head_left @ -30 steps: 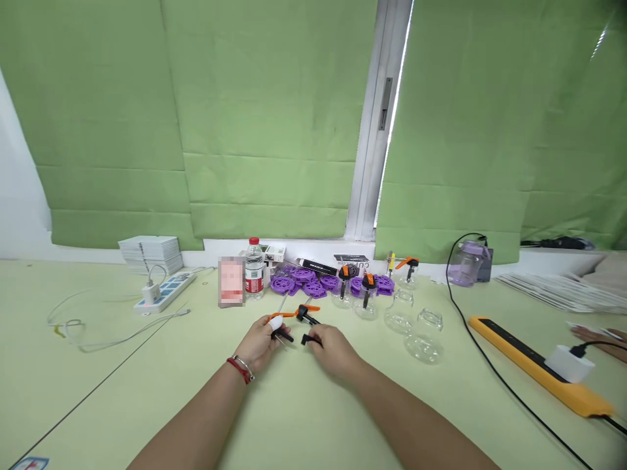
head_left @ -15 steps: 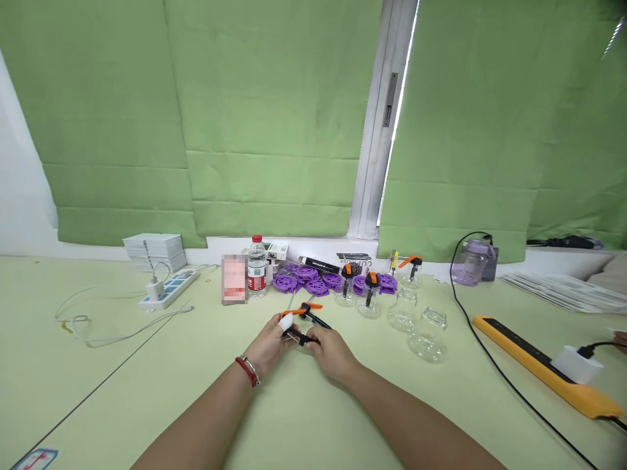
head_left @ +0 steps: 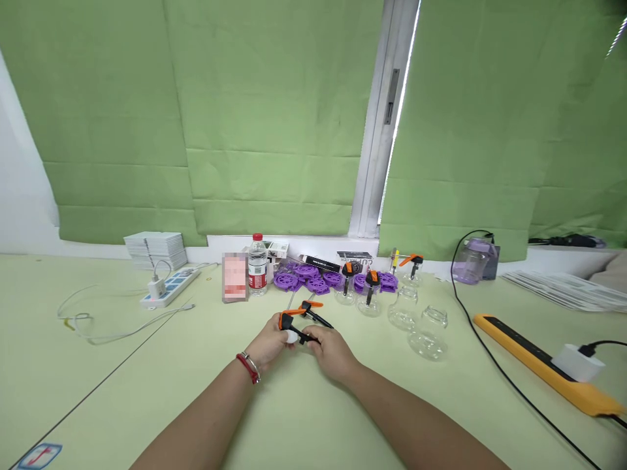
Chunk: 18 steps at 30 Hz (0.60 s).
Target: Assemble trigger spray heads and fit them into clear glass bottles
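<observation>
My left hand is closed around the head end of a black bottle top with an orange lever. A white cover sits on one of its fingertips. My right hand pinches the far end of that top's black stem between thumb and fingers. Just behind lies a second black bottle top with an orange lever, on the table and not held. To the right stand glass bottles fitted with similar tops, one a squat bottle. Two glass bottles without tops, including a nearer one, stand farther right.
Purple plastic reels lie along the back by a water bottle. A yellow power strip and black cable lie at right. A white power strip and a stack of white sheets are at left.
The held top has turned in my left hand, so its black head and orange lever now show on top. The white-covered fingertip has moved down beneath it. My right hand stays at the stem.
</observation>
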### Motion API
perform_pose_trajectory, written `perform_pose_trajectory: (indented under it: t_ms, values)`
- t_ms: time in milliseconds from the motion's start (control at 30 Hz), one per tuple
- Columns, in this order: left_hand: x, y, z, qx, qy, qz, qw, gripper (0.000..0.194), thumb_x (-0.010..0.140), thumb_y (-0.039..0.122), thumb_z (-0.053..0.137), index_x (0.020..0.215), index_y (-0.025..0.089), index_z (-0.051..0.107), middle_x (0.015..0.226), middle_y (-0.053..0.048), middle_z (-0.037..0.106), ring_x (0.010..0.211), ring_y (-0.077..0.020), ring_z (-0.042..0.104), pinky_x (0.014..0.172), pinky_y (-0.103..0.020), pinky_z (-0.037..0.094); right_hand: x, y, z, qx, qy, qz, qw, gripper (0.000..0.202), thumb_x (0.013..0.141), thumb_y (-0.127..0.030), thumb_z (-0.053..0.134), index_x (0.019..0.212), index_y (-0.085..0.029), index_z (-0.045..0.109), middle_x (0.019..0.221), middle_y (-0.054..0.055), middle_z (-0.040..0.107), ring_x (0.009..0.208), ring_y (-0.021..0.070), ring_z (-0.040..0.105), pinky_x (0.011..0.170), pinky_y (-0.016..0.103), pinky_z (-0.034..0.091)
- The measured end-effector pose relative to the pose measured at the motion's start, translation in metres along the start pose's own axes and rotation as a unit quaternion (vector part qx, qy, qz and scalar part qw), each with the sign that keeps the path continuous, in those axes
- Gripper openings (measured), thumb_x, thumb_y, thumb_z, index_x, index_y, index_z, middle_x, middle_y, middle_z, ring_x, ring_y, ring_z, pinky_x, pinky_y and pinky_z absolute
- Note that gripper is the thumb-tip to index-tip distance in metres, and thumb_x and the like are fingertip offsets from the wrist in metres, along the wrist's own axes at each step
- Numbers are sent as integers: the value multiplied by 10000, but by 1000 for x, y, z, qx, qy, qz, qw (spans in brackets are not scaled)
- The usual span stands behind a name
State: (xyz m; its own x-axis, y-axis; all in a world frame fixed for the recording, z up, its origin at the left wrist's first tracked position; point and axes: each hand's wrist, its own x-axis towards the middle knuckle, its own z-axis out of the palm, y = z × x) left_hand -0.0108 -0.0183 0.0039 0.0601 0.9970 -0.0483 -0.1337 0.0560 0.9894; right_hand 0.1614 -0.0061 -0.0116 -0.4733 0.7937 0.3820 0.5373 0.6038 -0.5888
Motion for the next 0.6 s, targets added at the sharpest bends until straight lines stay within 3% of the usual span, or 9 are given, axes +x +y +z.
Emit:
perform_pose_trajectory:
  t_ms: [333, 600]
  values:
    - [4, -6, -1, -2, -11, 18, 1000, 324, 541, 71, 587, 826, 172, 474, 730, 15, 567, 652, -117, 530, 604, -261, 402, -1, 1, 3, 6, 1, -6, 1000, 276, 771, -114, 479, 963, -235, 635, 887, 21, 672, 836, 189, 591, 740, 289, 423]
    - [1, 0, 2, -45, -20, 3, 999, 345, 526, 76, 619, 819, 173, 467, 721, 19, 559, 655, -109, 521, 600, -249, 392, -2, -1, 2, 75, 11, -35, 996, 395, 767, -83, 457, 1074, -245, 646, 1055, 28, 674, 970, 207, 594, 869, 337, 424]
